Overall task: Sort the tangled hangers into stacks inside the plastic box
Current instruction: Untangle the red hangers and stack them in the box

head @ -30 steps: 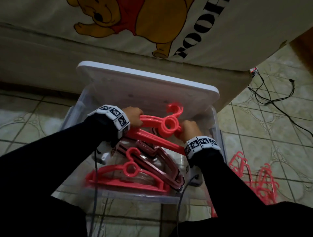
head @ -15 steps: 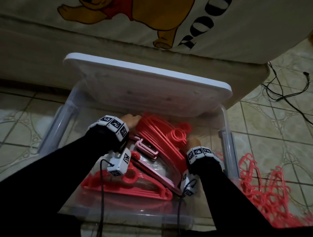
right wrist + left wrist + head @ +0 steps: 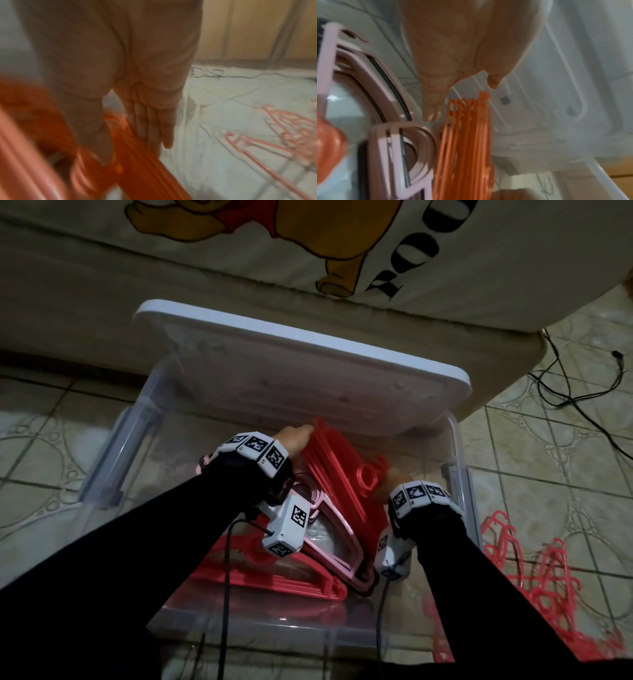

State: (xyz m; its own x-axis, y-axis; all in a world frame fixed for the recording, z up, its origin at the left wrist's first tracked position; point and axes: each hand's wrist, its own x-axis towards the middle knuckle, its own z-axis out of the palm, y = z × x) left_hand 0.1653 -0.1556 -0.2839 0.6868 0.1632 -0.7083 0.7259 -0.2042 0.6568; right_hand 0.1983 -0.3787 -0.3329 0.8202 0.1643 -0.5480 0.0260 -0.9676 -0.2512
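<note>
A bundle of red hangers (image 3: 337, 470) stands on edge inside the clear plastic box (image 3: 460, 460), leaning toward the back. My left hand (image 3: 296, 440) is at the bundle's far end; in the left wrist view its fingers (image 3: 433, 105) are straight beside the bundle's (image 3: 467, 135) tip. My right hand (image 3: 394, 477) holds the hook end, with the bundle (image 3: 123, 139) pinched between the thumb (image 3: 101, 142) and straight fingers (image 3: 154, 128). A pink hanger stack (image 3: 342, 542) and a flat red stack (image 3: 291, 580) lie in the box nearer me.
The white lid (image 3: 291, 364) leans against the box's back, over a mattress with a printed sheet. A tangle of red hangers (image 3: 541, 577) lies on the tiled floor right of the box. Black cables run across the floor at the far right.
Both hands have carried the red bundle down from above the rim into the box's back part and turned it on edge. The left hand's grip has loosened.
</note>
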